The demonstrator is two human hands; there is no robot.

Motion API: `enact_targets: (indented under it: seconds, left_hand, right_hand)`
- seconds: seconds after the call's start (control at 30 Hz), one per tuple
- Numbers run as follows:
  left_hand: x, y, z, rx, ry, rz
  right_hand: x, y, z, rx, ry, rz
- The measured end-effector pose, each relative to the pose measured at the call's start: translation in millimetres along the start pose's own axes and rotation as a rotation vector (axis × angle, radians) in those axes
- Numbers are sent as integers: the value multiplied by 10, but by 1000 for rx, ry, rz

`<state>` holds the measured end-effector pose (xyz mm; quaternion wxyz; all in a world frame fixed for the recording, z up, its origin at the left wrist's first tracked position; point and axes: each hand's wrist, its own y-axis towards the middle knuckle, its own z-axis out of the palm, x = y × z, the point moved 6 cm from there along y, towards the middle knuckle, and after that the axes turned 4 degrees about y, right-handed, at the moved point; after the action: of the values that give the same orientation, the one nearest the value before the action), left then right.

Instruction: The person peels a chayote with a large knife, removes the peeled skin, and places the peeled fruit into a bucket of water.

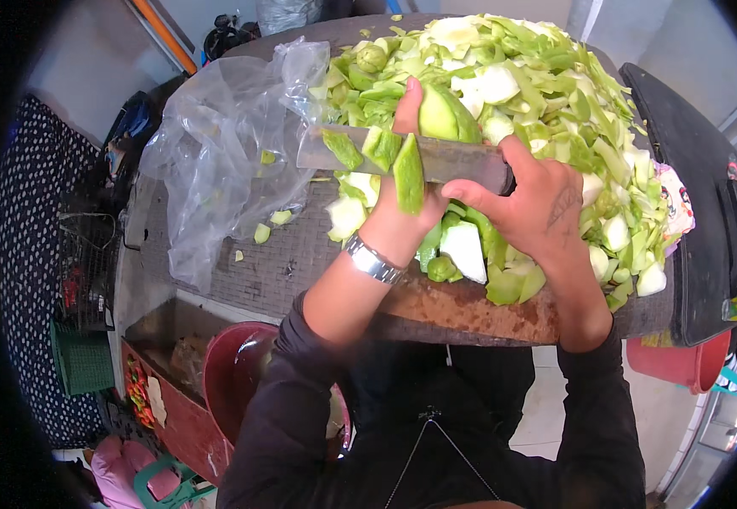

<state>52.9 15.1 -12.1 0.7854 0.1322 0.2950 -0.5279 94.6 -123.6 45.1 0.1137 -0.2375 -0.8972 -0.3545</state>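
Observation:
My right hand (534, 197) grips the handle of a wide-bladed knife (464, 164), its blade lying level and pointing left. Several strips of green peel (409, 175) cling to the blade. Beneath the knife, my left hand (411, 127) holds a large, partly peeled green chayote-like vegetable (448, 114); the blade hides much of this hand. Around both hands spreads a big heap of green peels and pale cut pieces (553, 102). Near my wrists, a white-faced chunk (464, 251) rests above the wooden cutting board (470, 312).
A crumpled clear plastic bag (215, 140) lies on the woven-surface table (247, 270) at left. Below the table stand a red tub (241, 362) at left and a red bucket (680, 362) at right. A black chair back (674, 127) borders the right edge. A person in pink (120, 471) is at lower left.

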Motion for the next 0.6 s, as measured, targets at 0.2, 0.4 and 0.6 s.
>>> enact_targets:
  seconds: [0.2, 0.4, 0.6]
  left_hand:
    - [-24, 10, -4, 98, 5, 8]
    - [-74, -17, 94, 55, 89, 76]
    - [-58, -133, 209, 109, 189, 63]
  right_hand:
    - [4, 0, 48, 11, -34, -55]
    - [-107, 34, -52, 1, -71, -14]
    - [-478, 133, -156, -2, 116, 209]
